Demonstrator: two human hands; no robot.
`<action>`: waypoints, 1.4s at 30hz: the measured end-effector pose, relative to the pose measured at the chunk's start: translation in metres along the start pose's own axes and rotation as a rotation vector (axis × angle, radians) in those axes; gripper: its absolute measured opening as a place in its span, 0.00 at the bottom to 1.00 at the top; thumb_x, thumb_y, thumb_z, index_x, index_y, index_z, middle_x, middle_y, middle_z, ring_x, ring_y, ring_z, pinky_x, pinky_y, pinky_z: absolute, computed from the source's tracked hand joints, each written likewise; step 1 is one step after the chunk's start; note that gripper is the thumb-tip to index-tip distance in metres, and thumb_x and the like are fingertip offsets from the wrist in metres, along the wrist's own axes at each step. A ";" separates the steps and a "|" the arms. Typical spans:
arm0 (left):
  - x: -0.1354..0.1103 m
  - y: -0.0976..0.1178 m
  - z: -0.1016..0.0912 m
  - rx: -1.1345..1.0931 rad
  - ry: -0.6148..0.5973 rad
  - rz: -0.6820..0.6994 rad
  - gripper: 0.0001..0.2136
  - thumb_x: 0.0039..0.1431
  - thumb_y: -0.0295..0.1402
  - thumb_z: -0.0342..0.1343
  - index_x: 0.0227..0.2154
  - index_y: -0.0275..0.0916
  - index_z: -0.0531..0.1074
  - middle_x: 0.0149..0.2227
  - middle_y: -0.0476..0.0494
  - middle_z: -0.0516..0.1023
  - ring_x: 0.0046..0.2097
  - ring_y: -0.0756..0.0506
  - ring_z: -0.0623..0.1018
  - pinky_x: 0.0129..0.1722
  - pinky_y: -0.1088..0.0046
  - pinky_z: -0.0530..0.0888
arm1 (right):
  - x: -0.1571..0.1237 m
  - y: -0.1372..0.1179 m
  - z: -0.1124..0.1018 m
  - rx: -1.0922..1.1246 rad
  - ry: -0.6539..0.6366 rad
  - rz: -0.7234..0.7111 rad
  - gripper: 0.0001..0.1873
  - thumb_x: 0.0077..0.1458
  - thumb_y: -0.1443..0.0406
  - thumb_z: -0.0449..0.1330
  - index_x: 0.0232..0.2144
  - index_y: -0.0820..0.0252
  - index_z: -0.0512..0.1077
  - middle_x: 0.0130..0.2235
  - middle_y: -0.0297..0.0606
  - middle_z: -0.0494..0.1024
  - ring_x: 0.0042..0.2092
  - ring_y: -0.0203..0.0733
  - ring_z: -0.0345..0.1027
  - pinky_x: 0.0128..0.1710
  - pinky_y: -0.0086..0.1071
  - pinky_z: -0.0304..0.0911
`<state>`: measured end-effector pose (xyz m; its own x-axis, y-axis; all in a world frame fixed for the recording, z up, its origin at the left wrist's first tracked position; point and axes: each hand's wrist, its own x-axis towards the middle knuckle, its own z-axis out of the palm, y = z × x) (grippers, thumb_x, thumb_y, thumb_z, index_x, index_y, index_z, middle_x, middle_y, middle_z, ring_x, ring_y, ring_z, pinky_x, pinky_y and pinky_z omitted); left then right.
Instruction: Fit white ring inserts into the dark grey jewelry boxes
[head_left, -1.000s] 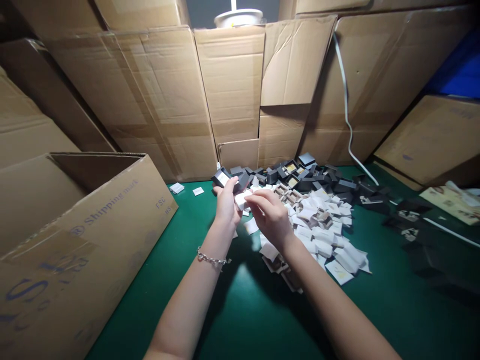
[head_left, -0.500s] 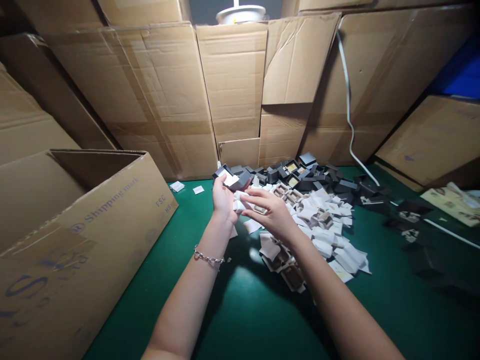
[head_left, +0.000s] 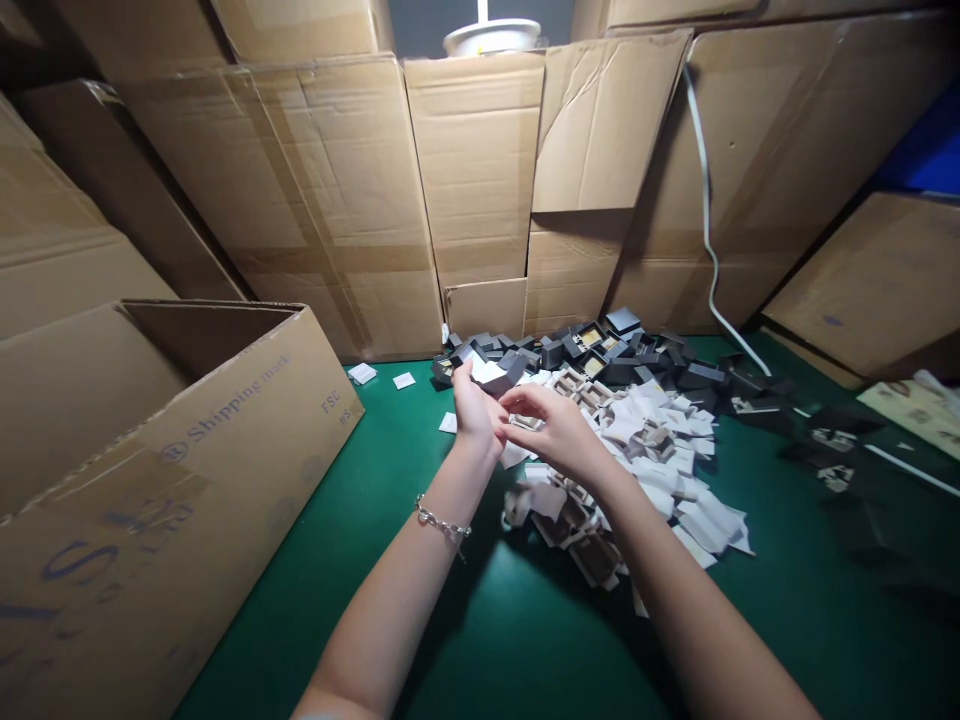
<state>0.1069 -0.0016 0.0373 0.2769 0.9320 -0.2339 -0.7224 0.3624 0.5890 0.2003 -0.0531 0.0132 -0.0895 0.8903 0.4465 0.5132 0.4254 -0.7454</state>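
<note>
The left hand is raised above the green table mat with its fingers closed up under a small dark grey box, which shows a white lining or card at its open side and seems to be gripped from below. The box sits just in front of a heap of similar dark boxes. The right hand curls in beside the left, its fingertips reaching towards a small pale piece, though the fingers hide too much to tell whether they pinch it. A mound of white paper-wrapped inserts lies just beyond and beneath the right hand. The box looks light and stiff, likely of thin card with a smooth, slightly slippery skin, so it should need only a gentle hold; its corners and outer walls look the firmest places to grip, as pressing the open edge could crush it. The white pieces look soft and easily creased, best taken by an edge between 2 fingertips. A chain bracelet circles the left wrist, and an open cardboard carton stands to the left of both hands
</note>
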 end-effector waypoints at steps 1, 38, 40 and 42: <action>0.003 -0.001 -0.002 0.002 0.020 -0.003 0.16 0.56 0.45 0.41 0.35 0.37 0.65 0.29 0.44 0.70 0.31 0.49 0.73 0.40 0.71 0.72 | 0.000 0.002 0.003 -0.070 0.015 -0.018 0.08 0.51 0.68 0.61 0.36 0.63 0.70 0.38 0.38 0.73 0.40 0.37 0.66 0.43 0.32 0.62; 0.013 0.025 -0.014 -0.034 0.063 0.081 0.17 0.55 0.39 0.42 0.45 0.40 0.65 0.39 0.42 0.75 0.37 0.44 0.77 0.34 0.73 0.69 | -0.032 -0.033 0.068 -0.692 -0.811 0.263 0.26 0.50 0.70 0.59 0.53 0.69 0.65 0.51 0.49 0.66 0.49 0.54 0.61 0.47 0.44 0.65; 0.012 0.026 -0.013 -0.031 0.052 0.075 0.17 0.56 0.40 0.42 0.45 0.40 0.65 0.39 0.42 0.75 0.37 0.44 0.77 0.33 0.73 0.68 | -0.033 -0.028 0.068 -0.660 -0.805 0.172 0.28 0.50 0.73 0.56 0.55 0.62 0.64 0.53 0.46 0.65 0.48 0.53 0.61 0.44 0.43 0.65; 0.010 0.027 -0.012 -0.028 0.048 0.065 0.17 0.56 0.39 0.42 0.45 0.39 0.65 0.39 0.42 0.75 0.36 0.44 0.77 0.32 0.74 0.68 | -0.032 -0.025 0.067 -0.639 -0.820 0.131 0.28 0.49 0.74 0.55 0.54 0.58 0.65 0.53 0.43 0.66 0.46 0.52 0.61 0.40 0.40 0.65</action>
<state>0.0826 0.0177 0.0416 0.1983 0.9520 -0.2330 -0.7555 0.2999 0.5824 0.1333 -0.0818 -0.0154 -0.4291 0.8621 -0.2695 0.8948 0.3651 -0.2568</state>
